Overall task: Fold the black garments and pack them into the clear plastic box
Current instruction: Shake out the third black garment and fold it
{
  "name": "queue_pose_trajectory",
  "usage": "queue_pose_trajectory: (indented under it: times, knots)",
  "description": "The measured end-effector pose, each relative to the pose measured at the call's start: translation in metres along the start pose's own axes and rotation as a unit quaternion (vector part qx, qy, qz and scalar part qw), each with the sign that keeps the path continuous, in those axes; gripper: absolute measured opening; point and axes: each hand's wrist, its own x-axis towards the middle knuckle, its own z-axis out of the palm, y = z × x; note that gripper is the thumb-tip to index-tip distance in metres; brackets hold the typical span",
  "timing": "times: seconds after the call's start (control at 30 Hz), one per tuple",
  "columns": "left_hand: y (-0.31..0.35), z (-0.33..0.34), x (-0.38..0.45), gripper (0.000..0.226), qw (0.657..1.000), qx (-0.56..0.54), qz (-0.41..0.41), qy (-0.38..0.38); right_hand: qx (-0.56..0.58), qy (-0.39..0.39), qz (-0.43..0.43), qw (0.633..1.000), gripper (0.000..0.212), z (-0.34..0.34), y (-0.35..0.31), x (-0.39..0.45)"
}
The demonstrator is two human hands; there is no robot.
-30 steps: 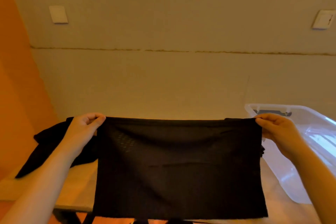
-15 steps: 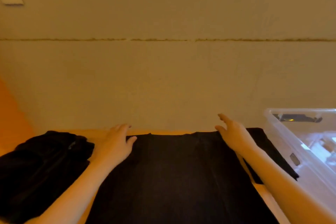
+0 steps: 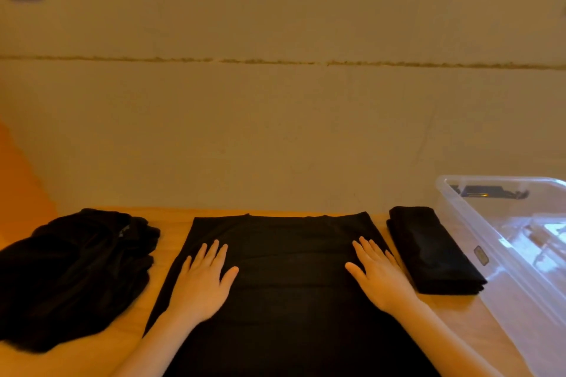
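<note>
The spread black garment (image 3: 284,278) ran off the bottom edge, so its near hem could not be seen, and the left hand (image 3: 203,278) and right hand (image 3: 378,274) lying flat on it hid the cloth beneath their palms. The clear plastic box (image 3: 502,242) was cut by the right edge, and the dark thing behind its far wall was too blurred to name. The heap of black clothes (image 3: 73,272) was cropped at the left edge, its separate pieces indistinguishable.
</note>
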Motion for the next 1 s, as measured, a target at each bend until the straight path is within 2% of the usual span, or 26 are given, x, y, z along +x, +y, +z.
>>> queue_pose_trajectory:
  times: [0.1,0.2,0.3,0.37,0.5,0.6,0.73,0.87,0.93,1.0]
  knots:
    - [0.001,-0.003,0.003,0.064,1.000,0.005,-0.009,-0.027,-0.018,-0.005,0.016,1.000,0.067,-0.003,-0.002,0.002]
    - [0.018,-0.013,0.016,0.067,0.999,0.004,-0.007,-0.043,-0.034,0.005,0.009,0.999,0.066,-0.010,-0.021,0.015]
    - [0.042,-0.017,0.041,0.064,0.997,-0.003,0.061,-0.045,-0.037,0.028,-0.069,0.997,0.063,-0.012,-0.049,0.041]
    - [0.046,-0.011,0.058,0.061,0.995,0.000,0.079,-0.063,-0.039,0.007,-0.089,0.995,0.062,-0.009,-0.058,0.060]
    - [0.017,-0.004,0.087,0.054,0.997,0.009,0.068,-0.029,-0.024,0.028,-0.020,0.999,0.061,-0.006,-0.026,0.087]
    - [-0.017,-0.006,0.099,0.053,0.999,0.022,0.029,-0.003,-0.049,0.039,0.031,0.998,0.063,-0.008,0.003,0.094]
    - [-0.028,-0.009,0.105,0.057,0.999,0.036,0.008,-0.021,-0.061,0.016,0.040,0.997,0.065,-0.010,0.005,0.097]
    - [-0.005,-0.021,0.055,0.064,0.998,0.043,0.039,0.022,-0.007,0.030,-0.009,0.999,0.066,-0.022,-0.020,0.057]
    - [0.011,-0.018,0.003,0.063,0.997,0.033,0.070,0.010,0.011,0.025,-0.052,0.998,0.066,-0.021,-0.036,0.013]
    - [0.023,-0.008,-0.044,0.062,0.996,0.026,0.083,-0.024,0.019,0.000,-0.090,0.996,0.076,-0.011,-0.051,-0.036]
